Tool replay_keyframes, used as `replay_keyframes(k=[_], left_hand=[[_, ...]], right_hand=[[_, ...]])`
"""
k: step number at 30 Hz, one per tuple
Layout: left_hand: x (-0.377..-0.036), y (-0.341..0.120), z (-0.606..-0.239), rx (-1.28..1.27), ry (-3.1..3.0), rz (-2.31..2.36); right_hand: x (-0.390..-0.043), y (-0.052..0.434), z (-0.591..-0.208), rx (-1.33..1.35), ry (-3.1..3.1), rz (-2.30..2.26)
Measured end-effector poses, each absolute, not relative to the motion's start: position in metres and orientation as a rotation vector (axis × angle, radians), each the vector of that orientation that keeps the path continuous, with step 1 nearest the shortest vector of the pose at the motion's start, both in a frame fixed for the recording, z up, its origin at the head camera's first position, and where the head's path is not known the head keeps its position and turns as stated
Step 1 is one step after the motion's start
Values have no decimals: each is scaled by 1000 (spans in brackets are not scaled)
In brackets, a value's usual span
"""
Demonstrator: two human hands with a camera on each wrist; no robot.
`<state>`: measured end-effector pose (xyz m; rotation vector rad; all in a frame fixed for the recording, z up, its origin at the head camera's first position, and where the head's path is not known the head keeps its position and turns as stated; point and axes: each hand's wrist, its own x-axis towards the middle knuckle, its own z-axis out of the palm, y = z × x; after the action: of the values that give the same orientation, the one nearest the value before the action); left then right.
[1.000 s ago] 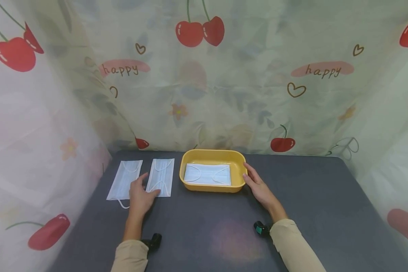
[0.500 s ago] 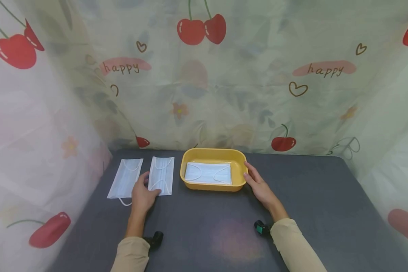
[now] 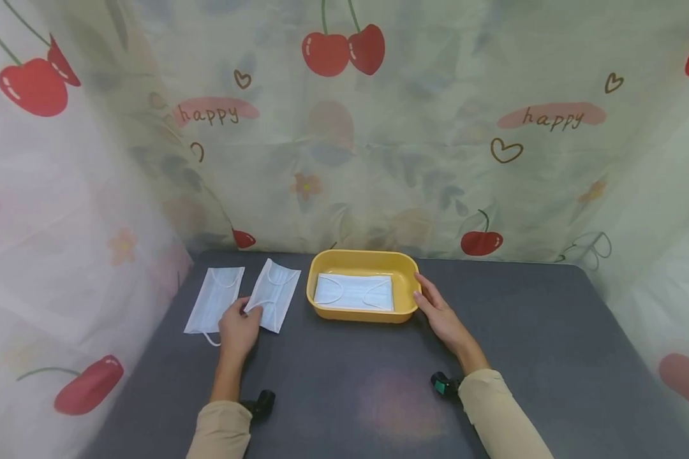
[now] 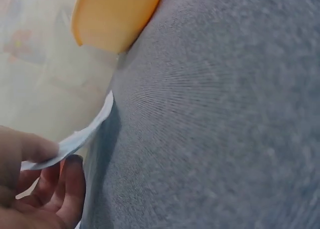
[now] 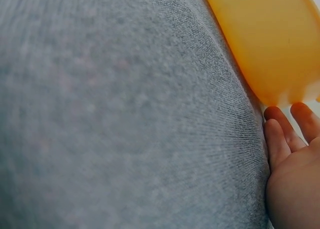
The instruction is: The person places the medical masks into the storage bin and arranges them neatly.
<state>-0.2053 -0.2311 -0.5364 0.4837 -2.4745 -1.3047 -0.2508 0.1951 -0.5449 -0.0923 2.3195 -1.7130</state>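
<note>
Between thumb and fingers, my left hand [image 3: 239, 326] pinches the near left corner of a pale blue face mask [image 3: 274, 296]. The left wrist view shows the mask [image 4: 82, 139] raised and bent above the cloth, with the thumb on top and curled fingers below. Another face mask [image 3: 215, 299] lies flat just left of this hand, one ear loop hanging toward the front. At the right end of a yellow basin [image 3: 410, 312], my right hand [image 3: 443, 320] touches the wall with extended fingers [image 5: 277, 139]. A face mask [image 3: 353, 292] lies flat inside the basin.
A dark grey cloth [image 3: 344, 382] covers the table. Behind it hangs a curtain [image 3: 379, 178] printed with cherries and hearts, and similar curtains close in both sides. A small black camera sits on each wrist.
My left hand has closed its thumb and fingers on the nearer mask, whose near end has lifted and turned slightly. The right hand stays at the basin.
</note>
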Motion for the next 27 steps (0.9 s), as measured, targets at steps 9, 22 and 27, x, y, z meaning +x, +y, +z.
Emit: replay_keyframes(k=[9, 22, 27], left_hand=[[-207, -230, -531, 525, -2340, -1338], [-213, -233, -514, 519, -2184, -1350], [-214, -238, -505, 525, -2163, -1399]], right_hand=[[-250, 194, -543, -79, 2322, -1717], [-244, 192, -525, -65, 2287, -1712], [-240, 191, -516, -69, 2292, -1688]])
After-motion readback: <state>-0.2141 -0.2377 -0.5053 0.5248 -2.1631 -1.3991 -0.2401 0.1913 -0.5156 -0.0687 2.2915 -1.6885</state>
